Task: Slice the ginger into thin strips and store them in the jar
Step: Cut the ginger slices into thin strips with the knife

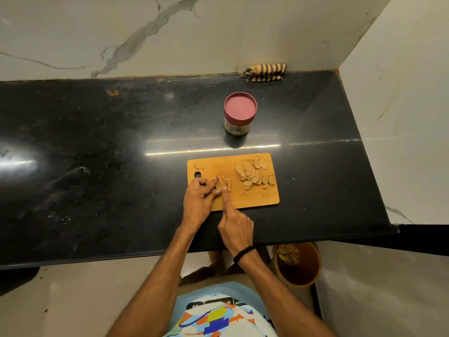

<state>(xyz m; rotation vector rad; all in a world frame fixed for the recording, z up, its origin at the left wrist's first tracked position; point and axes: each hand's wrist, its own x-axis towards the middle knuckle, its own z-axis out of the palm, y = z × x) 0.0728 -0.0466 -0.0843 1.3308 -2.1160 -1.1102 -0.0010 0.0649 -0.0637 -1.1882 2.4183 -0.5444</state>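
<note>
Right hand [234,229] grips knife [219,182], forefinger along spine; blade's long axis points away toward the wall [170,32]. Left hand [199,198], fingers curled, apparently pins ginger piece [218,191] on cutting board [257,198]. At right, ginger slices [250,173] lie heaped. Print on garment [218,312] unreadable.

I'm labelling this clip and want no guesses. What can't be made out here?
- Head view: the handle of the knife, wrapped in the right hand; only the blade shows.
- Head view: the ginger piece being cut, mostly under the left hand and its fingers.
- Head view: the jar contents, under its lid; too small.
- Head view: the bin, partly hidden by the countertop edge.
</note>
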